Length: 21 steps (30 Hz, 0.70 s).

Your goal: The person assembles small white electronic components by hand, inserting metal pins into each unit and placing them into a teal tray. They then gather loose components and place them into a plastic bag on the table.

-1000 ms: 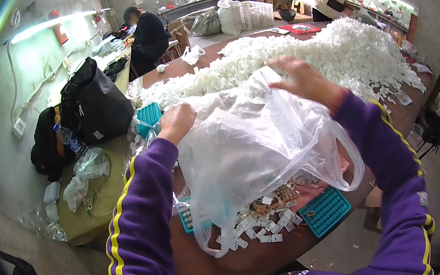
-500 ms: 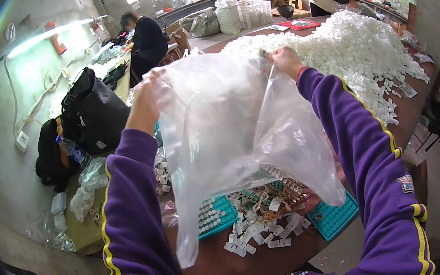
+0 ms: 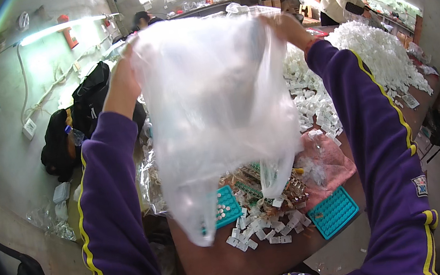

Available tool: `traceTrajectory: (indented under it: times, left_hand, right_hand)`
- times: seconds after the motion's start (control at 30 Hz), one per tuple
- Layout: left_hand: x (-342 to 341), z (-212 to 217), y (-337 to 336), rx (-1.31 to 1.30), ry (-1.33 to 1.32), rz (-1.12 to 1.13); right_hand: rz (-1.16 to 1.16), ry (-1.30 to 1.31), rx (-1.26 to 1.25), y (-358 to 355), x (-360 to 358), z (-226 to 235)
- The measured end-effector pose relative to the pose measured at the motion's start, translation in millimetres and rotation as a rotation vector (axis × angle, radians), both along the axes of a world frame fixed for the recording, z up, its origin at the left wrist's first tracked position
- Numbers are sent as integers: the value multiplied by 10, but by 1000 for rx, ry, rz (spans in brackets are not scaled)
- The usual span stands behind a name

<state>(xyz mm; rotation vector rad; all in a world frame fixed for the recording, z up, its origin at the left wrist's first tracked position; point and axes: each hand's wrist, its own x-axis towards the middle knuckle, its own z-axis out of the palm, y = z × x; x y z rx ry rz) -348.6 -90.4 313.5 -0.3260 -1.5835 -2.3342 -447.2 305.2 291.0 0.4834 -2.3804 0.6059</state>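
Translucent plastic bag (image 3: 216, 110) hangs spread between my 2 raised hands, well above the tabletop (image 3: 227, 266). My left hand (image 3: 125, 80) is clamped on the bag's upper left edge, and my right hand (image 3: 283, 24) is clamped on its upper right edge, fingers closed over the film. The bag droops into 2 loose points, the lower one hanging over a teal grid tray (image 3: 224, 207). A second teal grid tray (image 3: 333, 213) lies near the tabletop's front right edge. Between the 2 trays sit scattered small white plastic parts (image 3: 261, 233), and beside them a pink plastic bag (image 3: 328, 164). Farther back, on my right, a big heap of white parts (image 3: 371, 54) covers the tabletop. A black bag (image 3: 91, 99) rests against the wall on my left.
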Motion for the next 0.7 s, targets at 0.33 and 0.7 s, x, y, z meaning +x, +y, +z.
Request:
traceTrajectory:
  times: [0.33, 0.7]
  left_hand:
    - [547, -443, -371, -137, -63, 19]
    - [1628, -1122, -507, -1224, 524, 493]
  right_hand:
    - [-48, 129, -152, 38, 791, -56]
    - [590, -708, -761, 411, 2144, -1012]
